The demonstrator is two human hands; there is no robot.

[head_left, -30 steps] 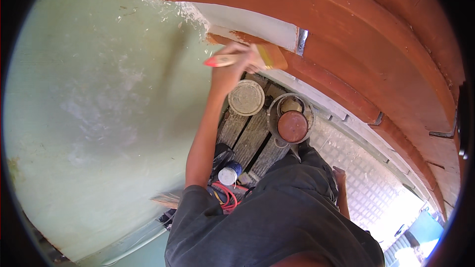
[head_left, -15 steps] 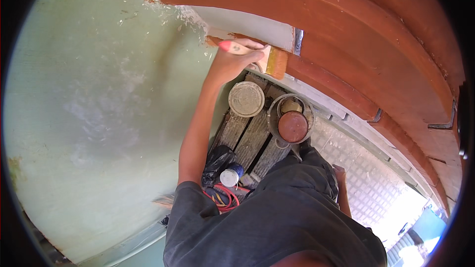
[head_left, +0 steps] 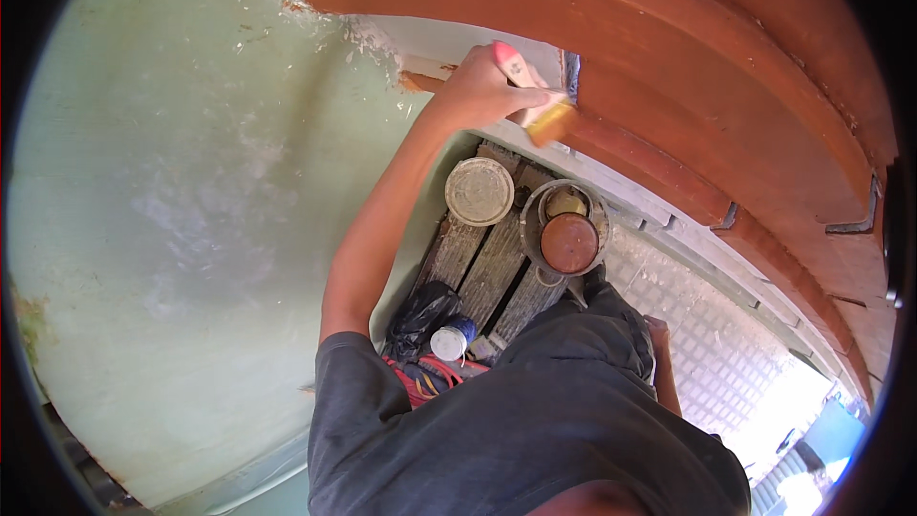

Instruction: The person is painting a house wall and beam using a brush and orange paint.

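My left hand (head_left: 480, 88) is closed around the wooden handle of a wide paintbrush (head_left: 527, 83). The handle has a red tip pointing up, and the yellowish-brown bristles, smeared by motion, slant down to the right. They overlap the edge of a reddish-brown painted beam (head_left: 630, 155); whether they touch it I cannot tell. Behind my hand is a pale, unpainted panel (head_left: 449, 38). At my right side my right hand (head_left: 656, 329) hangs low beside my dark trousers, its fingers not clear. Below the brush, a small pot of reddish-brown paint (head_left: 570, 243) sits in a larger bucket (head_left: 530, 220).
A pale green wall (head_left: 210, 201) curves along the left. On weathered planks (head_left: 489, 272) stand a round, crusted lid or tub (head_left: 479, 191), a black plastic bag (head_left: 423, 315), a white-topped blue container (head_left: 449, 341) and red cable (head_left: 413, 384). Red beams overhang the right.
My left hand has moved up and to the right with the paintbrush. The brush has turned from nearly level to slanting, bristles lower. My right arm has hardly moved.
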